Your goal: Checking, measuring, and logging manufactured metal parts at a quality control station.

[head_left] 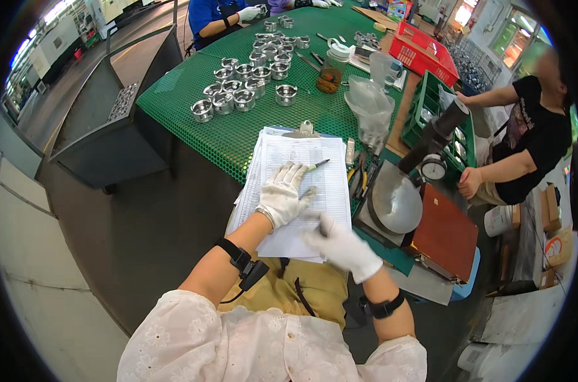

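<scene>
My left hand (284, 194), in a white glove, lies flat on a stack of printed sheets (330, 210) with its fingers stretched out. The stack is on a clipboard whose metal clip (306, 129) shows at the far end. Just past my left fingertips a pen (318, 165) rests slantwise on the top sheet; whether they touch it I cannot make out. Over the lower right part of the paper is my right hand (347, 247), also gloved. Its fingers are smeared by motion, so what they hold, if anything, does not show.
Several shiny metal rings (244, 99) stand on the green-covered table (174, 105). Pliers (359, 170), a dial gauge (433, 168) on a stand and a brown case (443, 232) are to the right. Beyond a green crate (422, 102) stands a person (531, 127). A grey cart (104, 149) is left.
</scene>
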Demonstrator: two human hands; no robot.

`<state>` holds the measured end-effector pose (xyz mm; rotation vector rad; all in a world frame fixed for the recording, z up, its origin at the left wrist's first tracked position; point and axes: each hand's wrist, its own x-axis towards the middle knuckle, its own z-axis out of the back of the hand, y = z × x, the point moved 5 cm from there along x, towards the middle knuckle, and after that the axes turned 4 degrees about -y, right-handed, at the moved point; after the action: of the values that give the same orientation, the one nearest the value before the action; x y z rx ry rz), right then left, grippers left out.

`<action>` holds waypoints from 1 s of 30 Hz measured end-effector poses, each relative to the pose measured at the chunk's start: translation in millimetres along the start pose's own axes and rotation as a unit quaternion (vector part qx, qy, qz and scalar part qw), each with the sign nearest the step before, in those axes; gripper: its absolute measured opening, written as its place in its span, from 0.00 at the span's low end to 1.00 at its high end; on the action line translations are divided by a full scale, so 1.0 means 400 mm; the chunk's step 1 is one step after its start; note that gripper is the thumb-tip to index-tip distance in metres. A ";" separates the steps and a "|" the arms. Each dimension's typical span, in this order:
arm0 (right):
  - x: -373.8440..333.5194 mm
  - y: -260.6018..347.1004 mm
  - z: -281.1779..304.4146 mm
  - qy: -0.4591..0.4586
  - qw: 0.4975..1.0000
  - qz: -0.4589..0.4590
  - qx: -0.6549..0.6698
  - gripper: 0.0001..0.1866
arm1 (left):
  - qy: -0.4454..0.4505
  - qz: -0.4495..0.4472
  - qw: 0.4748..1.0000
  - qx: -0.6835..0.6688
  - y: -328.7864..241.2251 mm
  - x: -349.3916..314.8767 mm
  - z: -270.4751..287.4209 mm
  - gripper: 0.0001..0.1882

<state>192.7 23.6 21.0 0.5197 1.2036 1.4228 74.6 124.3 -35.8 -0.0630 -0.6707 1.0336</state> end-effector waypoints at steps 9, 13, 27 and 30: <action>0.294 -0.043 0.058 -0.213 0.927 -0.012 -0.308 0.19 | 0.018 0.076 0.983 -0.167 -0.003 -0.003 0.043 0.34; 0.272 -0.031 0.013 -0.230 0.897 0.001 -0.377 0.11 | 0.015 0.093 0.978 -0.186 0.009 -0.060 0.071 0.33; 0.204 -0.063 0.011 -0.331 0.885 0.236 -0.229 0.16 | -0.089 0.378 0.816 -0.428 0.077 -0.292 0.122 0.27; 0.194 -0.055 0.012 -0.327 0.885 0.240 -0.227 0.15 | -0.073 0.409 0.816 -0.403 0.072 -0.298 0.146 0.28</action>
<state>186.9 92.5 -20.8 0.9090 0.1817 1.6773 -19.0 27.9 -56.8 -1.1114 -1.2435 1.5065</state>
